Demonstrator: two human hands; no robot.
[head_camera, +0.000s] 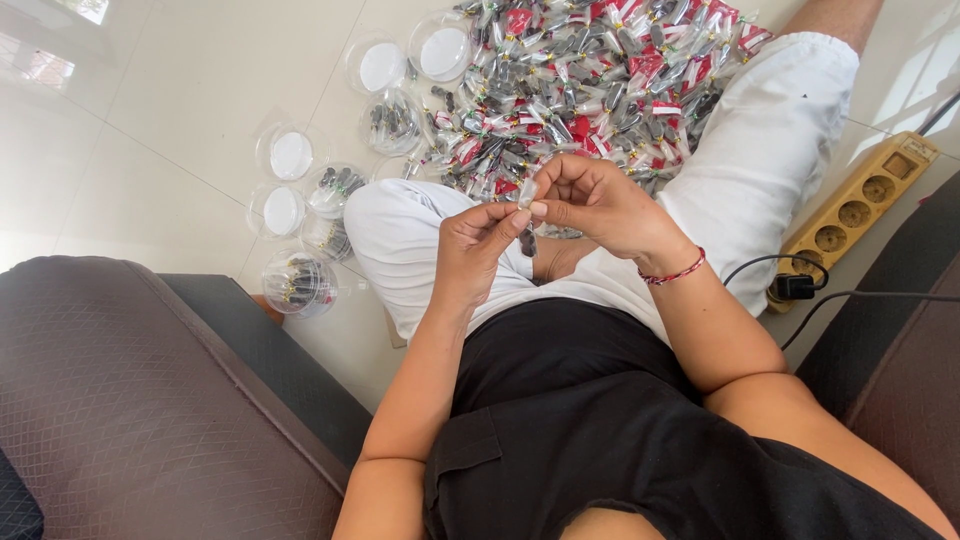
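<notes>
My left hand (472, 252) and my right hand (598, 207) meet above my lap, both pinching one small clear packet (527, 194) with a dark piece hanging below it. I sit cross-legged in white trousers (760, 150) and a black top. Just beyond my hands, a big heap of small clear packets (590, 75) with grey and red contents lies on the tiled floor.
Several round clear plastic tubs stand on the floor at the left: some hold dark pieces (298, 283), others show white lids (291, 155). A wooden power strip (860, 205) with a black plug lies at the right. Brown cushions (130, 400) flank me on both sides.
</notes>
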